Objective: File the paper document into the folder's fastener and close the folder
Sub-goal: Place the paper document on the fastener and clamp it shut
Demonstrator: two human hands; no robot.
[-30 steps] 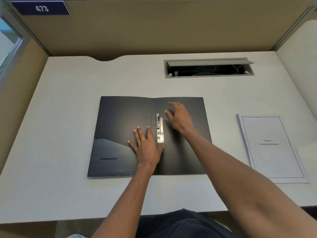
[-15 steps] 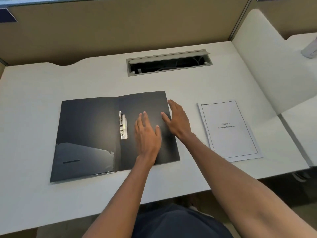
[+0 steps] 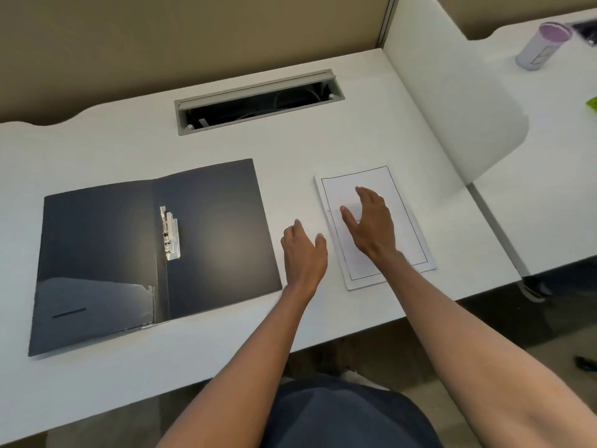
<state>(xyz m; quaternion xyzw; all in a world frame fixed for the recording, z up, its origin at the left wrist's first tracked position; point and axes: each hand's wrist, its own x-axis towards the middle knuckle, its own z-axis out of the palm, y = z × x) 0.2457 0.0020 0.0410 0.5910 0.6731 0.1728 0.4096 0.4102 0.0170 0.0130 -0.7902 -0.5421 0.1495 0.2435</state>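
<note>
A dark folder lies open and flat on the white desk, left of centre. Its metal fastener sits just right of the spine. The white paper document, a thin stack with a printed border, lies to the right of the folder. My right hand hovers over or rests on the document's middle, fingers spread, holding nothing. My left hand is over the bare desk between folder and document, fingers apart and empty.
An open grey cable hatch is set in the desk behind the folder. A white divider panel bounds the desk on the right. Beyond it, a neighbouring desk carries a purple-lidded cup. Tan partition walls stand behind.
Both hands have left the folder and moved right: the right hand now over the document, the left over the desk beside it. The camera has turned to the right.
</note>
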